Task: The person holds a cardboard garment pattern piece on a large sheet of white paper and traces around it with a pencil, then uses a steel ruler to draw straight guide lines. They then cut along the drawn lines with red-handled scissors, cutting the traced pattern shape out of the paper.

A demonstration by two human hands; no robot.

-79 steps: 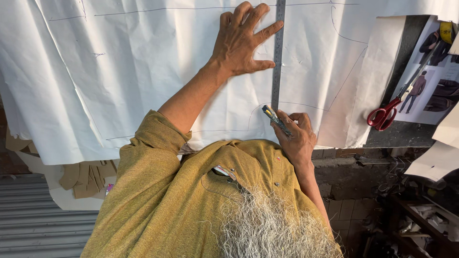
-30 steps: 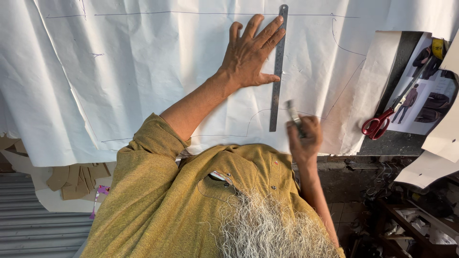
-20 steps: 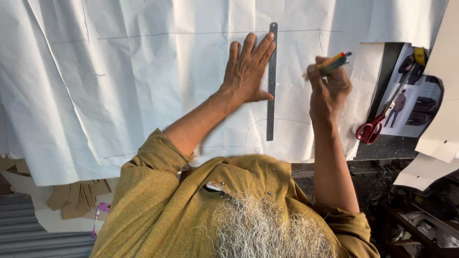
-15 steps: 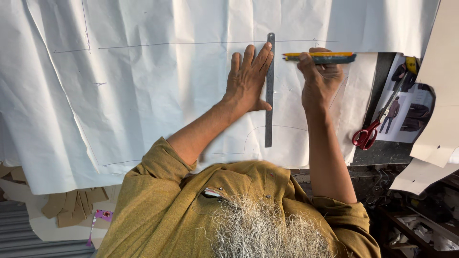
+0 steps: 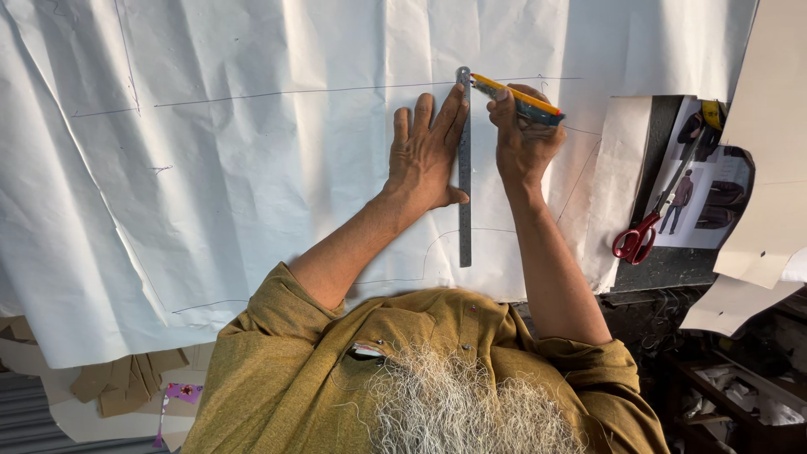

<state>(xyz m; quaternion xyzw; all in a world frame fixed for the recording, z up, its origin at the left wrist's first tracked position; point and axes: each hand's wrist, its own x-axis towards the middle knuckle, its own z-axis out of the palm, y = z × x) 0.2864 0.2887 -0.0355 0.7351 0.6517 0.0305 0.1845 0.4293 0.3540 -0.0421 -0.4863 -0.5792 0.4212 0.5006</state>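
We take the steel ruler (image 5: 464, 168) as our landmark: it lies lengthwise on the large white paper sheet (image 5: 252, 168), running from near the person's chest up to a long pencilled line that crosses the sheet.

Left hand (image 5: 424, 155): flat on the paper just left of the ruler, fingers spread and straight, fingertips pressed against the ruler's edge. Nothing is gripped; the hand lies open as a weight.

Right hand (image 5: 523, 143): just right of the ruler's far end, fingers closed tight around a yellow pencil (image 5: 514, 97). The pencil slants, its tip meeting the ruler's top end where the drawn line crosses.

Right of the ruler, past the paper's edge, red-handled scissors (image 5: 640, 229) lie on a dark surface, partly over a printed photo sheet (image 5: 710, 197). Farther right, pale card pieces (image 5: 769, 151) overlap the surface.

Well left of the ruler and lower, below the paper's hanging edge, brown cardboard scraps (image 5: 118, 382) lie on the floor.
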